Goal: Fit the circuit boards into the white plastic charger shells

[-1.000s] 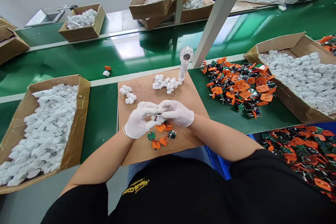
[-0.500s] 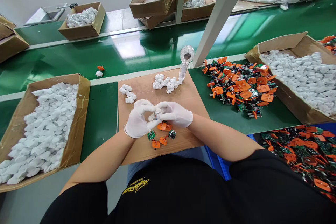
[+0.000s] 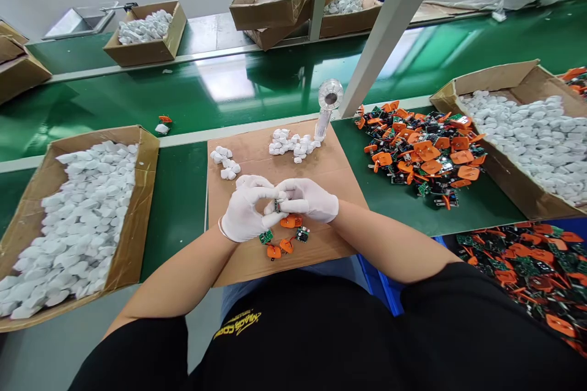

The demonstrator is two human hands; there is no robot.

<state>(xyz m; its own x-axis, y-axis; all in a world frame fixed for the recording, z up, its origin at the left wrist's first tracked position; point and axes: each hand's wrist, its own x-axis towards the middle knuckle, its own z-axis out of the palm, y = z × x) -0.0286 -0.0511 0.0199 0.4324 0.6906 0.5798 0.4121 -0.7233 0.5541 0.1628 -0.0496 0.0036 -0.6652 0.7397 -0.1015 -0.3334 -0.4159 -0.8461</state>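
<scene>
Both my hands wear white gloves and meet over a brown cardboard sheet (image 3: 321, 165). My left hand (image 3: 245, 211) and my right hand (image 3: 308, 198) are closed together on a small green circuit board part (image 3: 277, 204) pinched between the fingertips. Just below the hands lie a few loose orange-and-green board pieces (image 3: 284, 238). Two small clusters of white plastic shells (image 3: 293, 143) rest on the far part of the sheet.
A box of white shells (image 3: 68, 220) stands at the left, another (image 3: 527, 134) at the right. A heap of orange circuit parts (image 3: 417, 153) lies right of the sheet, more in a blue tray (image 3: 527, 263). A small clear fan (image 3: 326, 104) stands behind. A green conveyor belt (image 3: 229, 85) carries one small part (image 3: 162, 125).
The small part on the conveyor has drifted to the left. My hands stay together over the sheet, with only slight finger movement.
</scene>
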